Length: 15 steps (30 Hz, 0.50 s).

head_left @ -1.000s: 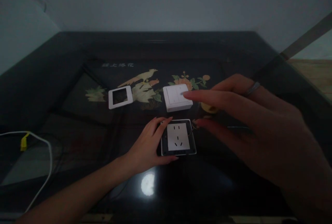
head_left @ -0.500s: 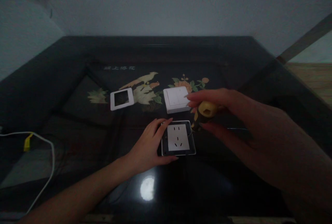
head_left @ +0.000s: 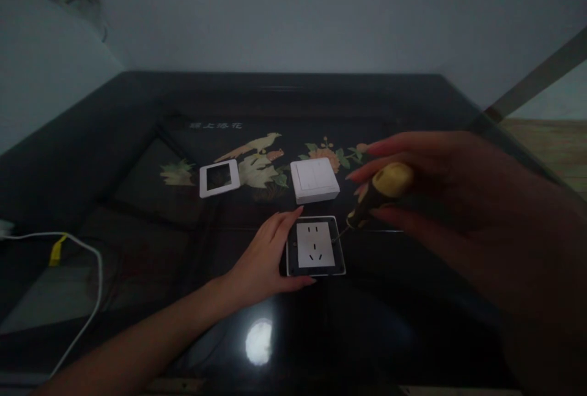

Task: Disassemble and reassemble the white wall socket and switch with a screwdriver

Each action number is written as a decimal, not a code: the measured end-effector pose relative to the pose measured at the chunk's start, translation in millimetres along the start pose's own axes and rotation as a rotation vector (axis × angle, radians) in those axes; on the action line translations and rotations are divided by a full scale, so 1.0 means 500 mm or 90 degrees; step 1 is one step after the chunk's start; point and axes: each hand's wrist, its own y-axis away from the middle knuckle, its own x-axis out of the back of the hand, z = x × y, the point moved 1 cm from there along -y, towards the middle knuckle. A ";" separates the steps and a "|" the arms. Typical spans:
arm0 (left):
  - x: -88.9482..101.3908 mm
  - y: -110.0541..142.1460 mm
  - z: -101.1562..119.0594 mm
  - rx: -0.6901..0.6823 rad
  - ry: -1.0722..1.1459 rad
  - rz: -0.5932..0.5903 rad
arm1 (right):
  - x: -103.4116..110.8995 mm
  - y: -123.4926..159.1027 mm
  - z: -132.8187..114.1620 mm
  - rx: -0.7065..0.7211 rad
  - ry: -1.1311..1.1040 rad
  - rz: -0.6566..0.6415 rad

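A wall socket (head_left: 315, 244) with a white face and a dark surround lies face up on the dark table. My left hand (head_left: 266, 255) grips it from its left side, fingers on the far edge and thumb along the near edge. A screwdriver (head_left: 383, 191) with a yellow and black handle is held in the fingers of my right hand (head_left: 440, 200). It slants down to the left, and its thin shaft reaches the right side of the socket by the white face. Whether the tip sits in a screw is too small to tell.
Just beyond the socket stands a white switch box (head_left: 314, 179). Farther left lies a white square frame (head_left: 219, 178). A white cable (head_left: 98, 280) with a yellow tag (head_left: 57, 250) runs along the table's left side. Walls rise behind and to the left.
My right hand has shifted its fingers on the screwdriver, and the handle now leans farther right and shows more. My left hand stays on the socket. The whole view has shifted slightly.
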 end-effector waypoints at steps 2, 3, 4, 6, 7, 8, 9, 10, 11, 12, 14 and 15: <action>0.000 0.000 -0.001 0.001 0.024 0.000 | 0.011 -0.001 0.005 -0.029 -0.050 0.041; -0.001 0.001 -0.003 0.002 0.034 -0.001 | 0.012 -0.002 0.007 -0.030 -0.070 0.054; -0.001 0.001 -0.004 0.002 0.043 -0.001 | 0.011 -0.005 0.010 -0.028 -0.084 0.061; 0.001 0.003 -0.006 -0.002 0.062 0.002 | 0.002 -0.012 0.015 -0.022 -0.113 0.072; 0.005 0.003 -0.006 -0.008 0.075 0.010 | -0.005 -0.016 0.018 -0.022 -0.133 0.075; 0.010 0.003 -0.003 -0.017 0.089 0.027 | -0.013 -0.020 0.020 -0.026 -0.157 0.076; 0.018 0.002 0.001 -0.028 0.102 0.051 | -0.022 -0.023 0.022 -0.033 -0.184 0.075; 0.028 0.000 0.009 -0.041 0.116 0.082 | -0.031 -0.025 0.024 -0.041 -0.213 0.071; 0.041 -0.004 0.019 -0.054 0.131 0.116 | -0.040 -0.027 0.025 -0.049 -0.243 0.065; 0.056 -0.008 0.033 -0.065 0.152 0.150 | -0.049 -0.028 0.025 -0.055 -0.276 0.058; 0.089 -0.021 0.068 -0.078 0.232 0.194 | -0.066 -0.028 0.023 -0.066 -0.352 0.040; 0.104 -0.028 0.087 -0.081 0.294 0.196 | -0.073 -0.027 0.022 -0.069 -0.390 0.033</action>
